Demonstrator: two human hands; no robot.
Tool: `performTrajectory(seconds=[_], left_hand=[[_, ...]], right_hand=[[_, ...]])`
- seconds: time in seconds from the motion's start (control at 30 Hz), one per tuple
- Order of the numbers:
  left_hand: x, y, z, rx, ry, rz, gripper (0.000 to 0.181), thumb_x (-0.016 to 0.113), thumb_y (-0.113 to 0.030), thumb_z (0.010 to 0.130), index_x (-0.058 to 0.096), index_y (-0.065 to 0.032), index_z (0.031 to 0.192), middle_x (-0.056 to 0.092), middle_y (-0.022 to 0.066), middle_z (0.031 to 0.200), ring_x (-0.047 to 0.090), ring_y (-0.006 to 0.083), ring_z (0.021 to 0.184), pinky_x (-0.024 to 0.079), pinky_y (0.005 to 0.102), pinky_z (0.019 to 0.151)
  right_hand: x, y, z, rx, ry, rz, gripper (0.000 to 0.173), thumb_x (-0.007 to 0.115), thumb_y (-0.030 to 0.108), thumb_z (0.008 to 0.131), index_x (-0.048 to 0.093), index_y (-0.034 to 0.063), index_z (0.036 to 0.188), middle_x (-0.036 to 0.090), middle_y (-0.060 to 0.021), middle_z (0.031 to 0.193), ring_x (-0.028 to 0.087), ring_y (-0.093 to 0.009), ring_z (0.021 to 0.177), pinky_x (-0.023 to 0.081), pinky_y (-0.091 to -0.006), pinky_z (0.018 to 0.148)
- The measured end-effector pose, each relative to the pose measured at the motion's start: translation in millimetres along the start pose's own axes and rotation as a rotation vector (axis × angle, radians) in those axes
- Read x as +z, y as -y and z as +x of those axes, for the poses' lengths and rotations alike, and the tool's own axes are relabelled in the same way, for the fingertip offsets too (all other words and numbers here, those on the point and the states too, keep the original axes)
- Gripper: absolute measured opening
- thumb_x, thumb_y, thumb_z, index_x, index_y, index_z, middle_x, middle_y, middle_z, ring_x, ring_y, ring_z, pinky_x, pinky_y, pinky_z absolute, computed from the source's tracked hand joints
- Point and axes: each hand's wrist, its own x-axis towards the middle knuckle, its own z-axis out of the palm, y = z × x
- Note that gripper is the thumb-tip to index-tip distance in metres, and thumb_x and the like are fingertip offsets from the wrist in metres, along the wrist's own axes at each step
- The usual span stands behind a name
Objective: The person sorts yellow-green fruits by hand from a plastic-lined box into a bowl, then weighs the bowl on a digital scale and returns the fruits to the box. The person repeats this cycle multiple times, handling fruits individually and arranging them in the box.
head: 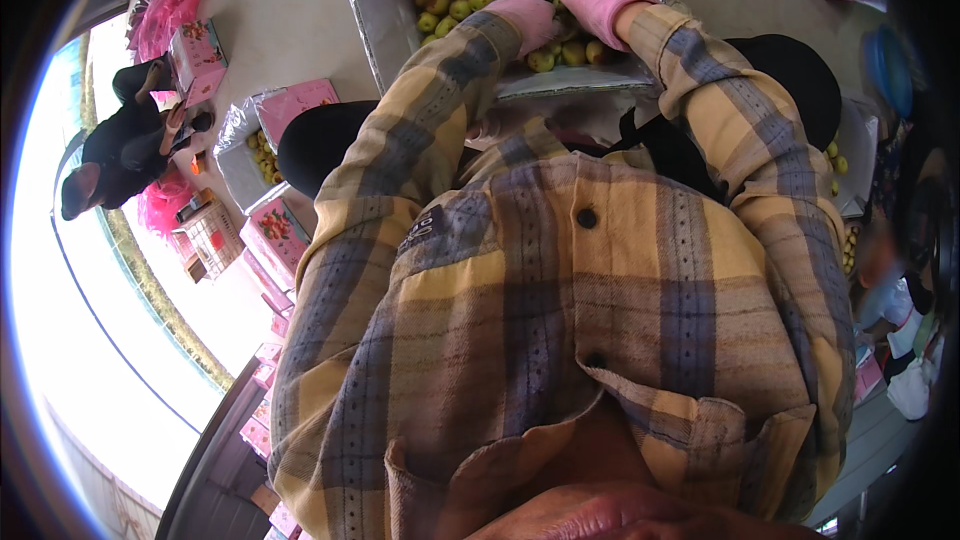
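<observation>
Before me stands an open carton (pixel 615 80) with a pale plastic liner, holding many round green, yellow and reddish-brown fruits (pixel 481 0), which look like jujubes. Both hands wear pink gloves and are inside the carton, close together over the fruit. My left hand (pixel 529 19) is at the middle, its fingers pointing down among the fruits and mostly hidden. My right hand (pixel 600 4) lies near the carton's right side, its fingertips beside a yellow-green fruit and partly out of sight. Whether either hand grips a fruit does not show.
Another lined carton of fruit (pixel 238 157) stands at left, near printed pink boxes (pixel 276 234) and pink netting (pixel 166 19). A co-worker in dark clothes (pixel 124 142) is at far left. At right are a lined carton (pixel 859 157), a blue basin (pixel 887 69) and another person (pixel 877 262).
</observation>
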Motion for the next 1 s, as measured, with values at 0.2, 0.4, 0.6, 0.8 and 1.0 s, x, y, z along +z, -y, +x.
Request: performTrajectory(seconds=[0.2,0.4,0.6,0.8,1.0], left_hand=[[3,15,-46,0.092,-0.155,-0.081,0.029,0.058,-0.024,0.091,0.072,-0.0137,0.114,0.070,0.0157,0.110,0.066,0.0343,0.108,0.053,0.0468,0.091],[1,-14,-58,0.181,0.015,0.220,0.040,0.063,-0.025,0.089,0.064,-0.0242,0.129,0.065,0.0092,0.118,0.062,0.0304,0.115,0.054,0.0462,0.091],[-2,-17,-45,0.125,0.045,-0.001,0.040,0.056,-0.037,0.095,0.063,-0.0176,0.129,0.070,0.0144,0.111,0.067,0.0361,0.106,0.053,0.0482,0.089],[-2,-33,-44,0.066,0.094,0.068,0.035,0.053,-0.035,0.096,0.066,-0.0131,0.121,0.071,0.0149,0.110,0.067,0.0360,0.107,0.052,0.0489,0.088],[-5,-51,-31,0.067,0.133,0.168,0.029,0.056,-0.026,0.091,0.068,-0.0098,0.113,0.071,0.0154,0.109,0.067,0.0347,0.108,0.052,0.0481,0.087]], right_hand=[[-39,-3,-34,0.046,-0.344,0.367,0.027,0.065,0.019,0.092,0.065,0.0047,0.116,0.071,-0.0213,0.106,0.068,-0.040,0.102,0.054,-0.0465,0.086],[-46,-31,-38,0.013,-0.664,0.553,0.027,0.064,0.021,0.093,0.064,0.0032,0.113,0.071,-0.0224,0.099,0.069,-0.041,0.093,0.055,-0.0475,0.080],[-49,-24,-43,0.033,-0.583,0.587,0.026,0.065,0.019,0.093,0.064,0.0024,0.112,0.071,-0.0225,0.099,0.070,-0.039,0.092,0.056,-0.0453,0.079],[-49,-29,-39,-0.055,-0.752,0.749,0.025,0.065,0.016,0.093,0.065,0.0025,0.114,0.072,-0.0200,0.097,0.072,-0.036,0.088,0.057,-0.0433,0.077],[-52,-32,-45,0.044,-0.771,0.795,0.023,0.066,0.015,0.092,0.068,0.0046,0.112,0.073,-0.0192,0.091,0.072,-0.035,0.086,0.056,-0.0429,0.075]])
